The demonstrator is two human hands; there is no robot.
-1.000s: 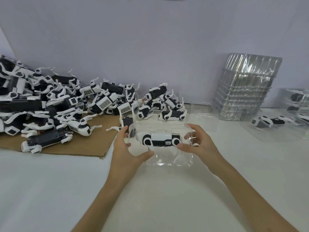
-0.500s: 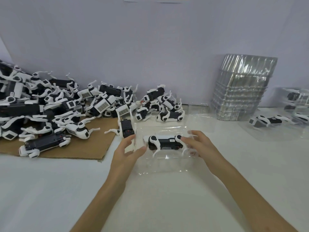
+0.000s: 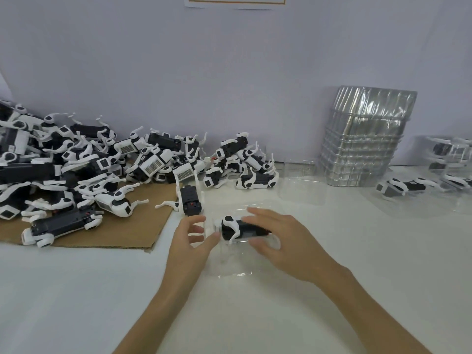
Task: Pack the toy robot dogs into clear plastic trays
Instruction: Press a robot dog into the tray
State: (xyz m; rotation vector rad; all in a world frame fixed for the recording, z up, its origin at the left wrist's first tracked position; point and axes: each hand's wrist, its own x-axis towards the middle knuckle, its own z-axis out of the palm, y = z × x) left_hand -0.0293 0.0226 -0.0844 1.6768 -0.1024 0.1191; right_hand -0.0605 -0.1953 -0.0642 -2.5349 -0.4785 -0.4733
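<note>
A black-and-white toy robot dog (image 3: 233, 227) lies on its side in a clear plastic tray (image 3: 237, 269) on the white table, in front of me. My right hand (image 3: 281, 242) reaches over the dog's right half, fingers across its top and thumb on its near side, gripping it; that half is hidden. My left hand (image 3: 190, 240) holds the tray's left edge between thumb and fingers. A big pile of loose toy dogs (image 3: 102, 169) lies to the left, partly on brown cardboard (image 3: 122, 231).
One loose dog (image 3: 190, 200) lies just behind my left hand. An empty clear tray (image 3: 301, 180) lies behind the work spot. A tall stack of clear trays (image 3: 365, 139) stands at the back right, with packed dogs in trays (image 3: 403, 186) beyond it. A wall closes the back.
The dog went from held above the tray to lying in it. My right hand slid over the dog's right half. My left hand closed in on the tray's left edge.
</note>
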